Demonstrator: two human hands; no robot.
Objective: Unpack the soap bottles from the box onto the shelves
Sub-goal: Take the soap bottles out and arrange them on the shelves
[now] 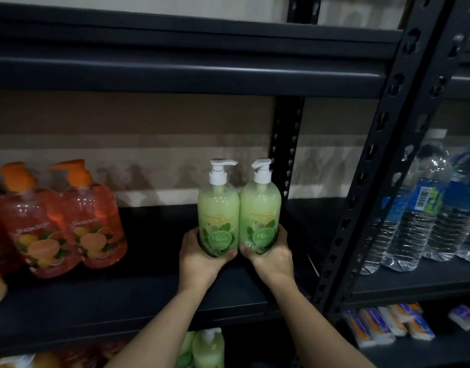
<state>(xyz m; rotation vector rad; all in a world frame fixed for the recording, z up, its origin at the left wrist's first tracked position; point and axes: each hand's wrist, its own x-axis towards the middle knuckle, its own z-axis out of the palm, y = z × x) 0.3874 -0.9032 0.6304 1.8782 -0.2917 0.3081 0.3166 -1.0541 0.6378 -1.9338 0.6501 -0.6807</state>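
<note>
Two green melon soap bottles with white pumps stand upright side by side, touching, over the dark middle shelf [154, 296]. My left hand [199, 257] grips the base of the left green bottle [218, 211]. My right hand [272, 254] grips the base of the right green bottle [260, 208]. Whether their bottoms rest on the shelf I cannot tell. At the shelf's left stand orange soap bottles [95, 224] with orange pumps. The box is out of view.
A black slotted upright post [361, 197] divides this bay from the right one, where large water bottles [420, 208] stand. Below them lie small white and orange packs [385, 325]. More green soap bottles [207, 349] sit on the shelf underneath. A dark shelf [175, 75] runs overhead.
</note>
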